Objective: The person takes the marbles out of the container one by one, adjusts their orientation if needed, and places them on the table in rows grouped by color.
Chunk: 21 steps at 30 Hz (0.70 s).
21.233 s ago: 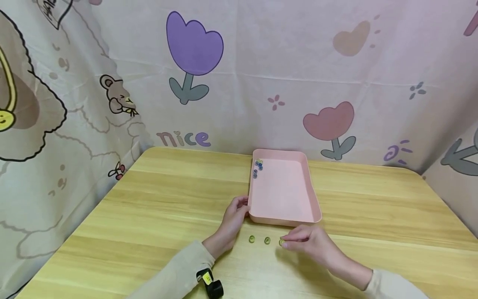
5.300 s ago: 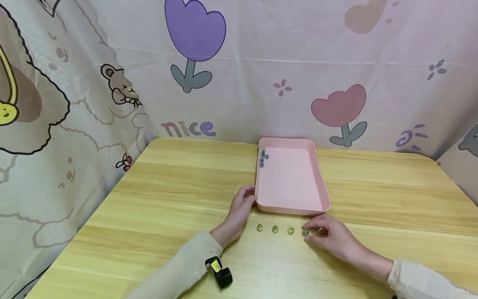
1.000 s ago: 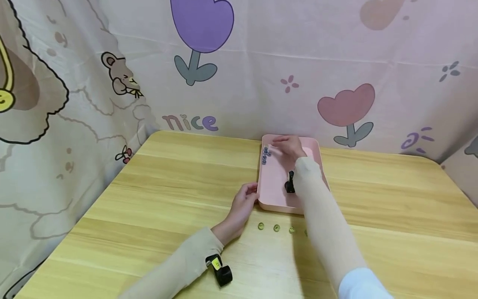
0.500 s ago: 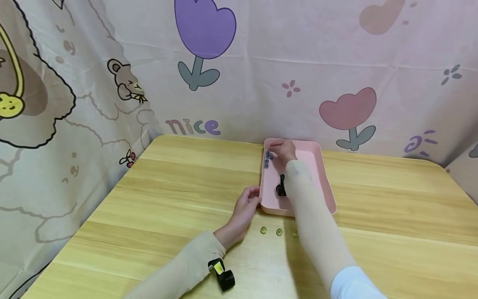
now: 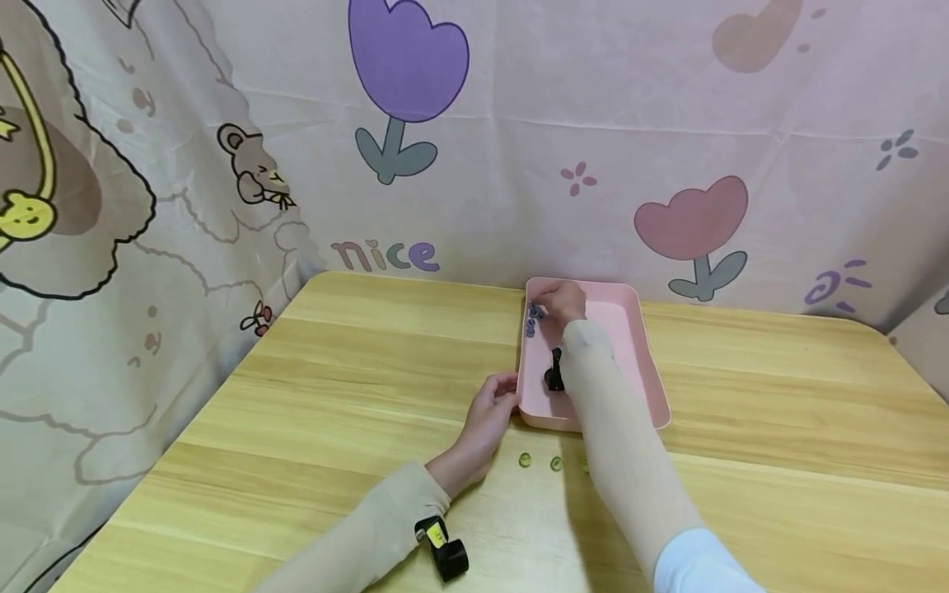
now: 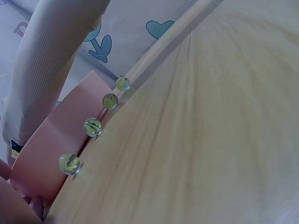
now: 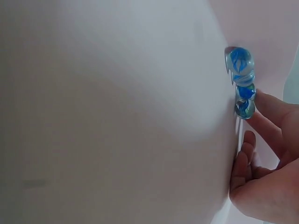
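Note:
My left hand [image 5: 485, 420] holds the near left corner of a shallow pink tray [image 5: 652, 387], its fingers against the outer wall. My right hand [image 5: 565, 301] reaches into the tray's far left corner. Several clear glass marbles with blue swirls [image 7: 241, 60] lie along the wall there. In the right wrist view, two fingertips sit on either side of a blue-green marble [image 7: 245, 108] at the far end of that cluster. On the table before the tray stands a spaced row of several yellow-green marbles [image 6: 93, 127]; the right sleeve covers the row's right end in the head view.
The wooden table [image 5: 334, 371] extends on both sides of the tray. A printed cloth [image 5: 519, 198] hangs behind its far edge and at the sides. Black wrist cameras sit at the left cuff [image 5: 448, 560] and the right cuff [image 5: 554, 375].
The table row has gained a yellow-green marble since the oldest frame. My right hand has left the row, gone into the tray and shifted left to the marbles; my left hand stays at the tray.

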Motion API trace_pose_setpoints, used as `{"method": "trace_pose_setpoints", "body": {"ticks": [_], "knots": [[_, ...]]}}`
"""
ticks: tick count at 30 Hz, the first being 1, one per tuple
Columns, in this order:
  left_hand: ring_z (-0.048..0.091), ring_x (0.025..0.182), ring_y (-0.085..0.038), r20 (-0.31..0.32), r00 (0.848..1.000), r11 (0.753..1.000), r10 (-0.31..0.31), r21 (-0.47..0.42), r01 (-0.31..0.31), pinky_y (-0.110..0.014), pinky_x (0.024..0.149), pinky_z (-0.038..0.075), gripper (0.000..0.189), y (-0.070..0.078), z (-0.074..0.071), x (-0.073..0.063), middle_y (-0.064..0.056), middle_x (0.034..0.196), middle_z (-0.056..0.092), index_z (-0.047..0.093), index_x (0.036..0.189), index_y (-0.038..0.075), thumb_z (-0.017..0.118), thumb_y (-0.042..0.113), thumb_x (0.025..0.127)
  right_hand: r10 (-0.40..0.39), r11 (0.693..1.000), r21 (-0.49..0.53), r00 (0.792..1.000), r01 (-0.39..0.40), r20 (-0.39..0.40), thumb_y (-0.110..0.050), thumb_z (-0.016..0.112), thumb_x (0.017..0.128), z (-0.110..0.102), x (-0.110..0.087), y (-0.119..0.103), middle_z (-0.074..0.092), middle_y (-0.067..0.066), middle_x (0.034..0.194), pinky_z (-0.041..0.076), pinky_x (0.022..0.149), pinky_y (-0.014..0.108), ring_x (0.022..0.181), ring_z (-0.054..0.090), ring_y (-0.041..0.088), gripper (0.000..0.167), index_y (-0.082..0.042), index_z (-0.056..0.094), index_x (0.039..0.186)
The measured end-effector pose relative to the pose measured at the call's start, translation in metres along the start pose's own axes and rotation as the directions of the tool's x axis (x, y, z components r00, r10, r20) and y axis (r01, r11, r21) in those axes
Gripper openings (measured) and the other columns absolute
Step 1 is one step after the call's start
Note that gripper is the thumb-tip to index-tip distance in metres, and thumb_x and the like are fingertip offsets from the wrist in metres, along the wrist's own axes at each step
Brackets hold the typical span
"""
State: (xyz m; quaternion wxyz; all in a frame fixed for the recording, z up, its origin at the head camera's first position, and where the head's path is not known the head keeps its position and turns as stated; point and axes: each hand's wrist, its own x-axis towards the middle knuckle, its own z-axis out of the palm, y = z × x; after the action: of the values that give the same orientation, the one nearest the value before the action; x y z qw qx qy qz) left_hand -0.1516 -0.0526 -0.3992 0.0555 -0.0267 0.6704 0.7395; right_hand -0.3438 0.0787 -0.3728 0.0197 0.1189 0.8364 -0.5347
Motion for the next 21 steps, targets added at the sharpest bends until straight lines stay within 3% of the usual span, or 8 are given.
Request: {"method": "trace_pose_setpoints", "body": {"ticks": [10, 16, 21], "knots": [[0.050, 0.118, -0.030, 0.003, 1.000, 1.000, 0.013, -0.013, -0.013, -0.040, 0.103, 0.042, 0.037, -0.0004, 0.0016, -0.0017, -0.018, 0.127, 0.052, 0.048, 0.130, -0.005, 0.048, 0.000, 0.094, -0.043, 0.993, -0.112, 0.999, 0.040, -0.027, -0.008, 0.067, 0.088, -0.0008, -0.0035, 0.0018, 0.067, 0.015, 0.102, 0.053, 0.082, 0.032, 0.088, 0.058, 0.023, 0.017, 0.002, 0.073, 0.100], [0.051, 0.118, -0.030, -0.002, 1.000, 1.000, 0.012, -0.009, -0.012, -0.040, 0.103, 0.043, 0.037, -0.0006, 0.0015, -0.0012, -0.018, 0.127, 0.052, 0.048, 0.130, -0.005, 0.048, 0.000, 0.094, -0.036, 0.993, -0.110, 0.999, 0.034, -0.022, -0.009, 0.069, 0.088, -0.0002, -0.0008, 0.0031, 0.068, 0.015, 0.103, 0.053, 0.083, 0.033, 0.088, 0.060, 0.023, 0.017, 0.001, 0.073, 0.101], [0.051, 0.118, -0.030, -0.001, 1.000, 1.000, 0.015, -0.008, -0.015, -0.040, 0.103, 0.043, 0.037, -0.0002, 0.0006, -0.0013, -0.018, 0.127, 0.052, 0.048, 0.131, -0.005, 0.048, 0.000, 0.094, -0.044, 0.995, -0.089, 0.999, 0.043, -0.016, -0.009, 0.069, 0.088, -0.0009, -0.0014, 0.0029, 0.068, 0.015, 0.108, 0.052, 0.090, 0.035, 0.097, 0.061, 0.025, 0.019, 0.000, 0.073, 0.104]]}}
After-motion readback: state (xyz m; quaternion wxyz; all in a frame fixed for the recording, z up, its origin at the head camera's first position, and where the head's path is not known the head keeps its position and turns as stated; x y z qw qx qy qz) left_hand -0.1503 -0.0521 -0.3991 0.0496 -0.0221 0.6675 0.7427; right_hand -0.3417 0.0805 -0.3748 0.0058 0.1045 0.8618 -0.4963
